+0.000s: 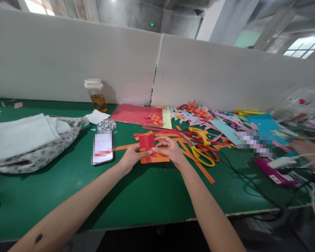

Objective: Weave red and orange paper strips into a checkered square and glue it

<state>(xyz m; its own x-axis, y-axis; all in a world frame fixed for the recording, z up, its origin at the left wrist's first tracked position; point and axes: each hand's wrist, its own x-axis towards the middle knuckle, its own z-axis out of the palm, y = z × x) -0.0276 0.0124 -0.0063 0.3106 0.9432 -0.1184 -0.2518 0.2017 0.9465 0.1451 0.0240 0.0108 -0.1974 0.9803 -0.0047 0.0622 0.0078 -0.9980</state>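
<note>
Between my two hands is a woven piece of red and orange paper strips (147, 143), held just above the green table. My left hand (131, 158) pinches its left side, thumb lying across the front. On the right side, my right hand (170, 148) grips the orange strips with thumb and fingers. Loose orange strips (206, 173) and red strips lie behind and to the right of the weave. Close to my right hand are scissors (203, 156) with yellow and red handles and a yellow glue gun (201, 134).
A phone (103, 148) lies left of my hands, with a lidded cup of tea (96, 96) behind it. A patterned cushion (42, 150) covers the far left. Paper scraps, a red sheet (131, 114) and a magenta power strip (275, 172) with cables lie around. Another person's hand (308, 148) is at right.
</note>
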